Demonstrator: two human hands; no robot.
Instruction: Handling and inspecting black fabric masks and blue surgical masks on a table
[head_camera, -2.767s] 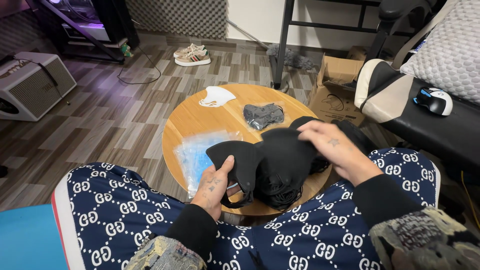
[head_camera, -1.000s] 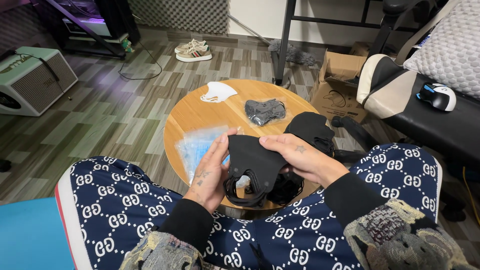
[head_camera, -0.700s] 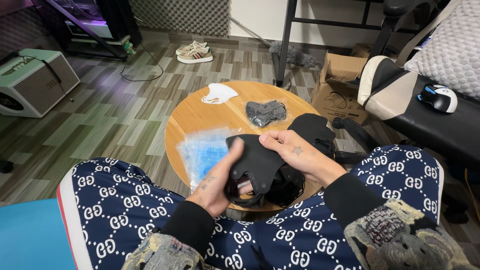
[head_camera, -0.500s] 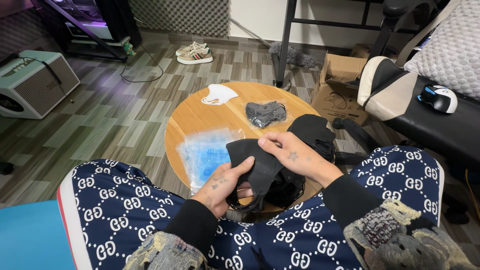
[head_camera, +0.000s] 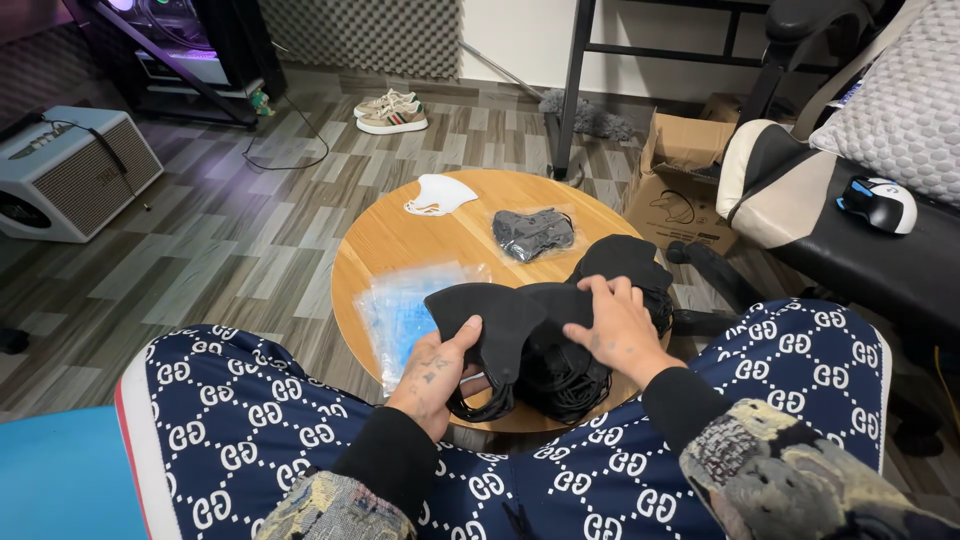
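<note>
- Wood-plank floor (head_camera: 230, 230) stretched wide and open to the left of the table, up to a grey speaker box (head_camera: 75, 175) at the far left edge.
- Black-and-cream chair (head_camera: 800, 200) crowded the right side, with a cardboard box (head_camera: 685, 185) wedged between it and the table rim.
- Round wooden table (head_camera: 400, 235) stood between the knees, its near edge hidden under the pile, its far half mostly bare.
- Heap of black face masks (head_camera: 580, 360) lay at the near right edge, reaching out to the rim.
- Clear plastic bags (head_camera: 405, 305) lay flat at the near left, just beside the heap.
- Top black mask (head_camera: 500, 315) was lifted, spread between both hands over the heap.
- Right hand (head_camera: 615, 330) pressed down with fingers curled on the mask's right half.
- Left hand (head_camera: 435, 375) pinched the mask's left lower edge, thumb on top.
- Bagged grey mask (head_camera: 533, 232) sat at mid-table, apart from the heap.
- White mask (head_camera: 438, 195) lay near the far left rim.
</note>
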